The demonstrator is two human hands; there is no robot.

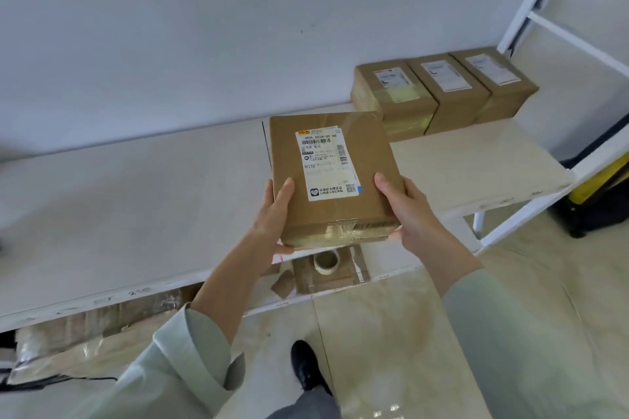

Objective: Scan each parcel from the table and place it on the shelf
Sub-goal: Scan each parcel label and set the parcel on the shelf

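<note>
Cardboard parcel (332, 177), flat, taped, white-labelled, gripped between left hand (277, 214) and right hand (405, 211) above smooth white shelf (136, 197)

Brown cardboard parcel (335, 177), flat and rectangular, sealed with clear tape and bearing a white shipping label with barcodes on its upward face; held above the shelf (136, 201) board, tilted slightly toward the viewer. Left hand (277, 214) grips its near-left edge, right hand (405, 211) its near-right edge, thumbs on top. Three similar brown parcels (442, 92), each labelled on top, stand side by side touching one another at the shelf's far-right end against the wall.
</note>
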